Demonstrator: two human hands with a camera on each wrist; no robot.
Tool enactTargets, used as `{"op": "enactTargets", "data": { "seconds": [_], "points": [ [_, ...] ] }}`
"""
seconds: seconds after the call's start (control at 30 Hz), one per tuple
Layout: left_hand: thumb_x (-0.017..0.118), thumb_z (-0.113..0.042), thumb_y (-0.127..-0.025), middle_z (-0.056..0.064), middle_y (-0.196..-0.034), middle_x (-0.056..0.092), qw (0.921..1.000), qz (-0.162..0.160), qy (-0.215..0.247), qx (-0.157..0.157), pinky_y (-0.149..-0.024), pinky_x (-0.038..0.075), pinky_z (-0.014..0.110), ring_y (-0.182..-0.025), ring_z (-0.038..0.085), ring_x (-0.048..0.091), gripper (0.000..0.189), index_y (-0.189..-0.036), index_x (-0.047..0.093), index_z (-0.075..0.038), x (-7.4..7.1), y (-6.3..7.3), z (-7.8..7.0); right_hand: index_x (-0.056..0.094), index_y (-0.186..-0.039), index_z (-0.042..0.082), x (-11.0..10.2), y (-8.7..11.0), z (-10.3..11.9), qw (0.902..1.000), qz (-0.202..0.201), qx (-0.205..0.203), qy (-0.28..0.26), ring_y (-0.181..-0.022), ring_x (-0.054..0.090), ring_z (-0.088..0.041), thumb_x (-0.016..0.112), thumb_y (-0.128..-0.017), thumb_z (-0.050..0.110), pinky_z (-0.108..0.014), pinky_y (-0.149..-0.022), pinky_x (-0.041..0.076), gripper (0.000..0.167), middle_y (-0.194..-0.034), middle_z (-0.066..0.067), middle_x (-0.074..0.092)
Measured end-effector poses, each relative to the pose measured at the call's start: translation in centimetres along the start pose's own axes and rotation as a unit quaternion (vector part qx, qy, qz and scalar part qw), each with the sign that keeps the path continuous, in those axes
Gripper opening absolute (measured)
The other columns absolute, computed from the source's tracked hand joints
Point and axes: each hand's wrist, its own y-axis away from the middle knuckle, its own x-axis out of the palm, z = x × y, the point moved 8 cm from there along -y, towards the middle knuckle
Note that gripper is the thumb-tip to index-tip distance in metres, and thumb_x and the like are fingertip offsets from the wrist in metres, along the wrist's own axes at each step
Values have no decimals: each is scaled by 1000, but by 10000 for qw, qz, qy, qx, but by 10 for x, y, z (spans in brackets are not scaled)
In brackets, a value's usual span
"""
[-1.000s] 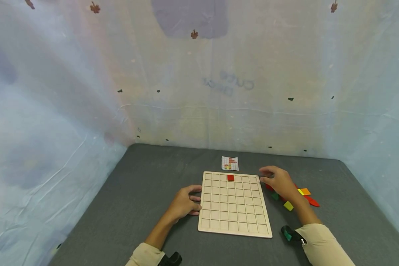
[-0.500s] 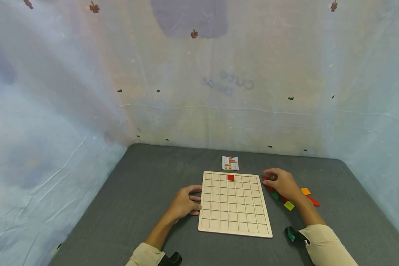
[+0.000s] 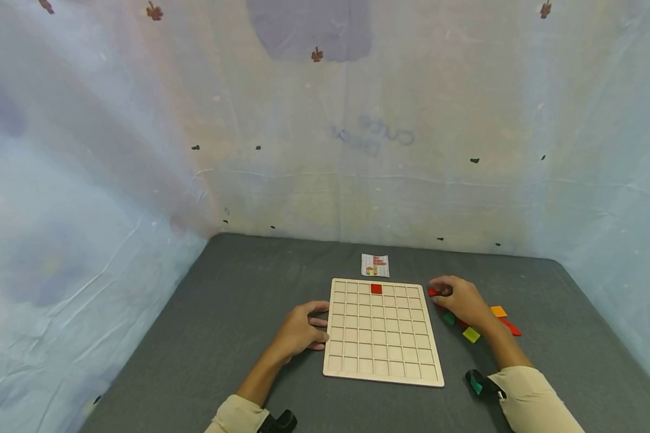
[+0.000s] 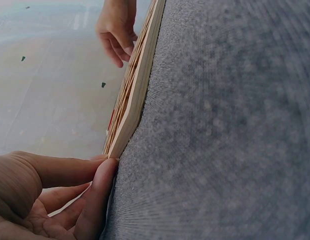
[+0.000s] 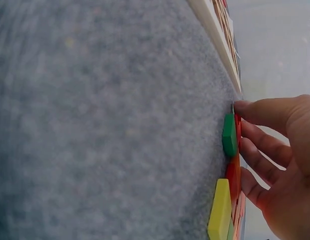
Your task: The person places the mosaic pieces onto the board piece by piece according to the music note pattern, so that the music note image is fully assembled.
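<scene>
In the head view a square wooden grid board [image 3: 381, 331] lies on the table, with one red square tile [image 3: 376, 289] in its far row. My left hand [image 3: 299, 329] rests its fingertips along the board's left edge, fingers spread; the left wrist view shows the thumb and a finger right at that edge. My right hand [image 3: 460, 299] is just right of the board, over a small pile of coloured pieces. Its thumb and fingers pinch a red block [image 3: 432, 292], partly hidden by the hand. A green block [image 5: 229, 135] and a yellow block [image 5: 219, 210] lie beside it.
A small printed card [image 3: 375, 265] with a coloured pattern on a grid lies beyond the board. An orange block [image 3: 499, 311] and a pointed red piece [image 3: 510, 326] show right of the right wrist. A cloth backdrop [image 3: 346, 198] rises behind the grey table [image 3: 271, 264].
My right hand has moved slightly right, away from the board's edge, and the red block shows between its fingers. My left hand and the board have stayed in place.
</scene>
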Motion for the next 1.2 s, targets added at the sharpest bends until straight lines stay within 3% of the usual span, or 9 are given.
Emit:
{"op": "enactTargets", "data": {
  "seconds": [0.4,0.83,1.2],
  "points": [
    [79,13,-82,24,-129,68,10000,-26,-27,-10,-65,67,38,-96,26,75,71,-148,58,0,0,1,0,77,-118,-4,2,-4,6,9993,10,-116,342,-99,68,-33,79,-96,15,-56,-88,59,29,-109,-18,70],
    [79,13,-82,23,-128,68,10000,-3,-26,-21,-65,67,38,-96,26,75,71,-149,58,0,-1,0,1,77,-111,-4,4,-4,6,9993,-24,-50,358,-93,64,-27,77,-96,11,-48,-83,55,21,-105,-16,68],
    [79,14,-82,23,-128,68,10000,26,15,-43,-65,67,38,-96,25,75,71,-148,58,0,-1,-1,2,76,-115,-3,4,-4,8,9997,-80,9,246,-101,63,-35,76,-97,12,-61,-93,51,23,-110,-19,69]
  ]
}}
